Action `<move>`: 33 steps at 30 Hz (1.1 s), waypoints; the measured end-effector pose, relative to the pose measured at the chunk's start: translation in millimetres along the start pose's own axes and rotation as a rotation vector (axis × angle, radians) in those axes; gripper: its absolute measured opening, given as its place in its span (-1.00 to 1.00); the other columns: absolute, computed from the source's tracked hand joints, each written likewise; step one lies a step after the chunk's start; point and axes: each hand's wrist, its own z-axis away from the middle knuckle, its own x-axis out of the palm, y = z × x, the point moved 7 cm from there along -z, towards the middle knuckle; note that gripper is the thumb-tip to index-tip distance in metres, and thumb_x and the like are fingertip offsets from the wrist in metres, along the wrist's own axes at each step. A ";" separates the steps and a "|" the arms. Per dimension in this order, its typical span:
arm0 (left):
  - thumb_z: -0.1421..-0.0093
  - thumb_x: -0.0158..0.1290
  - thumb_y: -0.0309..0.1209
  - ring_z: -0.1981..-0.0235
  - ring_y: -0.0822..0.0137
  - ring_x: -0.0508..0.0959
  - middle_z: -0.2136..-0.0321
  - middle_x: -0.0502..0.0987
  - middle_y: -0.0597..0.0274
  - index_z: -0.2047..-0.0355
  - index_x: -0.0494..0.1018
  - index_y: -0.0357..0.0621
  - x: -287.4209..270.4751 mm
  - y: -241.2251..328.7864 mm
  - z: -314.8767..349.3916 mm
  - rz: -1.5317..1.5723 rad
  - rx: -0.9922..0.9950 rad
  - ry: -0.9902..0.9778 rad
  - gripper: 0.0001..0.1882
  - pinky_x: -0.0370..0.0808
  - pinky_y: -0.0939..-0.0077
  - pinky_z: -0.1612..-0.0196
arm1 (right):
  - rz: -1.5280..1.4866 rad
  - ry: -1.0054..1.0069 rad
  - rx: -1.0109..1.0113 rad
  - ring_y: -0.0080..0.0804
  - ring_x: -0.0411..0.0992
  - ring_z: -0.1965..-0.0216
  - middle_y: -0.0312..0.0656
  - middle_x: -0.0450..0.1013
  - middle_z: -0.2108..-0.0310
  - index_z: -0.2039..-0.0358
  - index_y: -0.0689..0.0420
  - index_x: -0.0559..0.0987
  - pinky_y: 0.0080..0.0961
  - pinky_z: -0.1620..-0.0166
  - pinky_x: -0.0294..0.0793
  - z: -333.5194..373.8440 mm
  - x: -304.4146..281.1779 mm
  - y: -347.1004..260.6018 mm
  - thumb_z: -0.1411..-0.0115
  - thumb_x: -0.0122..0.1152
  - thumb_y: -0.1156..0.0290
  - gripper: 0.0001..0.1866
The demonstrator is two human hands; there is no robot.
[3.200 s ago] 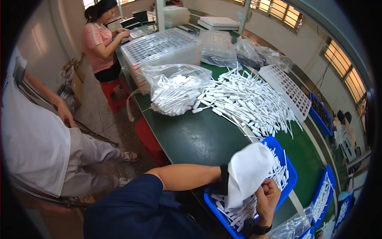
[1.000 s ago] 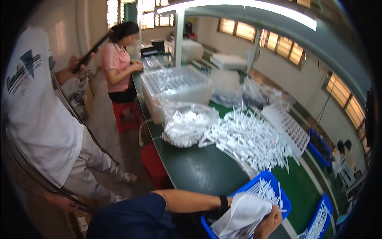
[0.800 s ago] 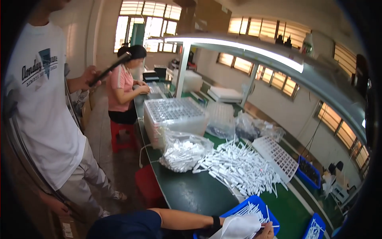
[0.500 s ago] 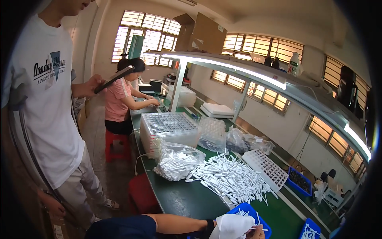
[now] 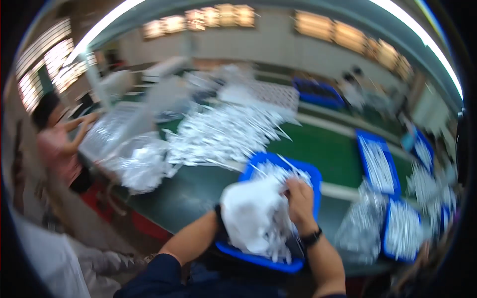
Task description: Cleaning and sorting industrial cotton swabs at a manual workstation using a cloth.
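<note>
A white, soft sheet or bag (image 5: 253, 213) covers my left hand, and its fingers are hidden. My left forearm reaches in from the lower left, with a dark band at the wrist. My right hand (image 5: 299, 201), wearing a dark wristband, is closed at the sheet's right edge, its fingertips bunched together. Blur hides what is between them. Both hands are over a blue tray (image 5: 317, 181) at the table's near edge. Thin white sticks (image 5: 271, 171) lie in the tray's far part, just beyond my right fingers.
A large heap of white sticks (image 5: 223, 134) spreads beyond the tray, next to a clear bag (image 5: 141, 164) of white pieces. More blue trays of sticks (image 5: 377, 166) stand on the right, near a clear plastic bag (image 5: 360, 231). A person in pink (image 5: 57, 144) sits at far left.
My view has swung right and down, bringing the blue tray and both forearms toward the middle. The standing person with a phone has mostly left the view. More trays now show on the right.
</note>
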 end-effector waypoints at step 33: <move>-0.31 0.10 -0.51 0.28 0.44 0.50 0.24 0.51 0.30 -0.04 0.43 -0.26 -6.5 24.8 4.0 0.656 -0.579 0.147 -0.70 0.50 0.57 0.17 | -0.146 -0.096 -0.025 -0.54 0.47 0.33 -0.26 0.54 0.32 0.24 0.23 0.60 -0.59 0.17 0.46 16.4 -1.3 -3.8 -0.45 0.07 0.19 -0.67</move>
